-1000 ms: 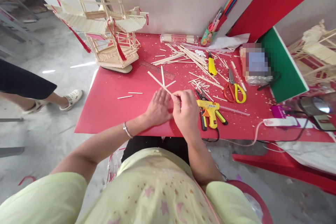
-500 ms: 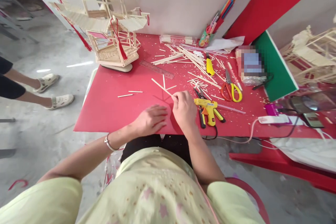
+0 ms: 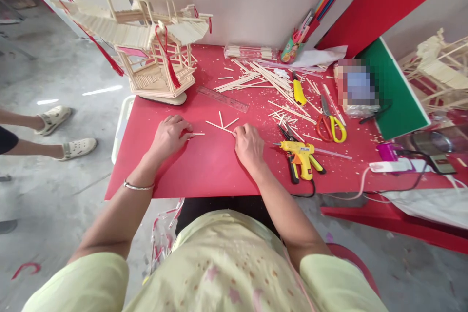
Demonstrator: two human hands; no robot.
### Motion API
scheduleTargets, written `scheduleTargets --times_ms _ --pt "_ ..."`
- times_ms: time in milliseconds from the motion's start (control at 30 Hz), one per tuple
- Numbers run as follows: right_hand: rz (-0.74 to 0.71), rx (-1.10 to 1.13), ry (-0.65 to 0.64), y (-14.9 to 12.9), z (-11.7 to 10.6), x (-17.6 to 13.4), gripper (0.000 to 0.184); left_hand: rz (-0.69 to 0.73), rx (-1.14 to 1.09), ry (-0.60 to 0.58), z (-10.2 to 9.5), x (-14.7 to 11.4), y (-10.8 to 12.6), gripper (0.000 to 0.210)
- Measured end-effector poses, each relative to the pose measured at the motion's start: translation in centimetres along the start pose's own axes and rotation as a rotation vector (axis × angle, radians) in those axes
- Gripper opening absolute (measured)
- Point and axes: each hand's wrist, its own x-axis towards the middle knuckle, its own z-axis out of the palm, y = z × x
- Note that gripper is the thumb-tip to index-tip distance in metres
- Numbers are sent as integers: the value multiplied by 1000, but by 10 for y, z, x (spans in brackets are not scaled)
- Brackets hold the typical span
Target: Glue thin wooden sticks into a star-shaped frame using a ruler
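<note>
My right hand [image 3: 249,144] pinches the near right end of a small branched piece of thin wooden sticks [image 3: 220,126], a long stick with two short ones fanning out from it. The piece is low over the red table top [image 3: 204,170]. To the left, my left hand [image 3: 171,135] has its thumb and fingertips closed at the end of a short wooden stick [image 3: 199,133]. The left hand covers the spot where another short stick lay. A yellow glue gun [image 3: 298,153] lies right of my right hand, over pliers [image 3: 293,170].
A wooden stick pagoda model [image 3: 161,75] with red tassels stands back left. Behind my hands are a clear ruler [image 3: 223,99] and loose sticks [image 3: 256,78]. Scissors [image 3: 331,126], a yellow utility knife [image 3: 299,90] and a power strip [image 3: 389,165] lie right. Another person's feet [image 3: 73,146] are left.
My left hand has moved left and forward from near the right hand to the short sticks. My right hand has lowered the branched stick piece toward the table.
</note>
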Motion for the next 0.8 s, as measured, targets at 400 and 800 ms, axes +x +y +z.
scheduleTargets --times_ms 400,800 --pt "-37 626 -8 -33 -7 -11 23 78 -372 -22 7 -15 55 26" --pt "18 339 167 -24 3 -28 34 98 -79 -38 26 -15 75 33"
